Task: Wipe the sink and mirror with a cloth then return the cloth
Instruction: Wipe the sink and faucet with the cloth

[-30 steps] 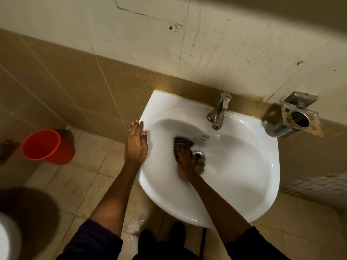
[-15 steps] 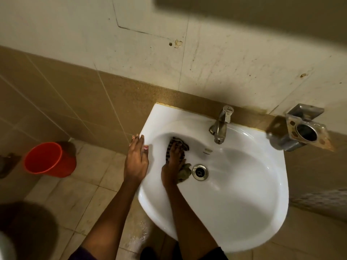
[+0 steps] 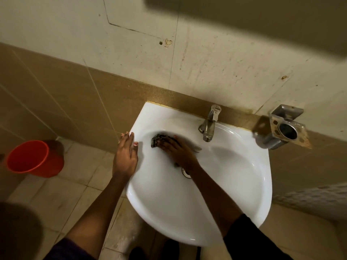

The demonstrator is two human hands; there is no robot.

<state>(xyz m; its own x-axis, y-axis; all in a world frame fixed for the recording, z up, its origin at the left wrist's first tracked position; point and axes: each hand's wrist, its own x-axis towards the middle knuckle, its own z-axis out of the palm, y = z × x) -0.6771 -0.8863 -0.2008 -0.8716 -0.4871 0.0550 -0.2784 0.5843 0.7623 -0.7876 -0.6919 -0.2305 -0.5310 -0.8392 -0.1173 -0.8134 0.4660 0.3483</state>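
Observation:
A white wall-mounted sink (image 3: pixel 234 194) fills the middle of the view. My right hand (image 3: pixel 176 149) lies palm down inside the bowl, pressing a dark striped cloth (image 3: pixel 156 139) against the upper left wall of the basin. Only the cloth's far end shows past my fingers. My left hand (image 3: pixel 124 154) rests flat on the sink's left rim, fingers together, holding nothing. The drain (image 3: pixel 185 173) is half hidden under my right wrist. No mirror is in view.
A metal tap (image 3: pixel 210 124) stands at the sink's back rim. A rusty metal holder (image 3: pixel 287 128) is fixed to the wall at the right. A red bucket (image 3: pixel 33 158) sits on the tiled floor at the left. My dark shoes show below the sink.
My right hand has slid the cloth from the drain area up and to the left, then along the back wall of the bowl. My left hand stays on the rim. The camera tilted up slightly.

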